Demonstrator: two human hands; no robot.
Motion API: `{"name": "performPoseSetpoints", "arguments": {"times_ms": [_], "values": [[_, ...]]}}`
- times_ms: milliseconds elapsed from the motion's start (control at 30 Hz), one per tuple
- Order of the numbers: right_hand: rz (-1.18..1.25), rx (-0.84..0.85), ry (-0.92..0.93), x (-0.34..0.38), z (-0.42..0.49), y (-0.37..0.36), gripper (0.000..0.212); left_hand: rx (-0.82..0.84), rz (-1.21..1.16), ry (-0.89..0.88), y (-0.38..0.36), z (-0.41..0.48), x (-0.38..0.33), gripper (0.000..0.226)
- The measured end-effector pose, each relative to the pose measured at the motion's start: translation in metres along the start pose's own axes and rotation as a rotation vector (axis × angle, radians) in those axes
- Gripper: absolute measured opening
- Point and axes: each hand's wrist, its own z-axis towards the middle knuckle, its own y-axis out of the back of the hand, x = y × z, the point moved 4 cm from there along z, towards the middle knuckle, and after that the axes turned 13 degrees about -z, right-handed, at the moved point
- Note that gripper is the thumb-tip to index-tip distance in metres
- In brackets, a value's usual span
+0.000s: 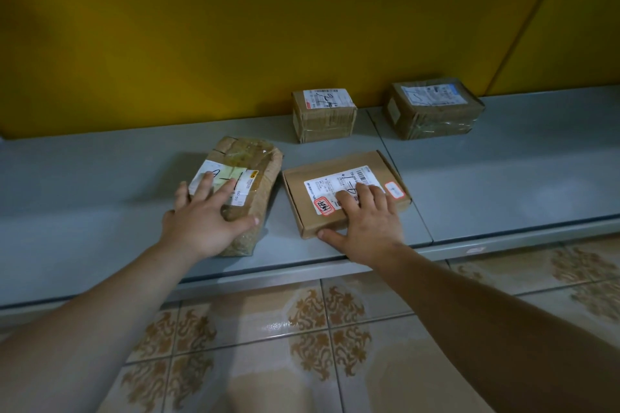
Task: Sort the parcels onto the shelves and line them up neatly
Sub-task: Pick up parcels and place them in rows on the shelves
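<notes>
Carton [323, 116] behind, perhaps against wall [235, 27]

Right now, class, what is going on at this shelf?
A person is arranging parcels on a grey metal shelf. The left hand rests flat on a tape-wrapped brown parcel; the right hand rests on a flat brown cardboard box beside it. Two smaller taped cardboard boxes stand behind, near the yellow wall.

Four parcels [260, 161] [298, 201] [323, 121] [432, 111]; two hands [201, 221] [369, 223]; shelf [100, 178], seemingly one.

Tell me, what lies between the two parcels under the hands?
Nothing: only a narrow strip of bare grey shelf, as the head view shows.
</notes>
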Motion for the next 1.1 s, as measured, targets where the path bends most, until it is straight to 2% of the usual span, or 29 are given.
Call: {"name": "performPoseSetpoints", "arguments": {"times_ms": [333,533,667,833,933,1100], "values": [[-0.041,-0.032,-0.035,0.003,-0.002,0.002,0.087,-0.025,-0.029,-0.03,0.008,0.003,0.001,0.096],[0.008,0.026,-0.074,0.007,-0.004,-0.001,0.089,-0.063,0.005,-0.013,0.013,0.007,0.004,0.069],[0.075,-0.036,0.077,0.029,-0.01,0.008,0.087,-0.082,0.108,-0.049,0.006,0.004,0.01,0.08],[0.108,-0.155,0.438,0.093,-0.029,0.027,0.073,-0.12,0.151,-0.107,0.022,0.021,0.022,0.066],[0.101,-0.152,0.481,0.12,-0.029,0.029,0.071,-0.123,0.155,-0.1,0.032,0.034,0.034,0.061],[0.005,-0.137,0.441,0.149,-0.018,0.031,0.073,-0.066,0.187,-0.156,0.043,0.054,0.049,0.08]]}}
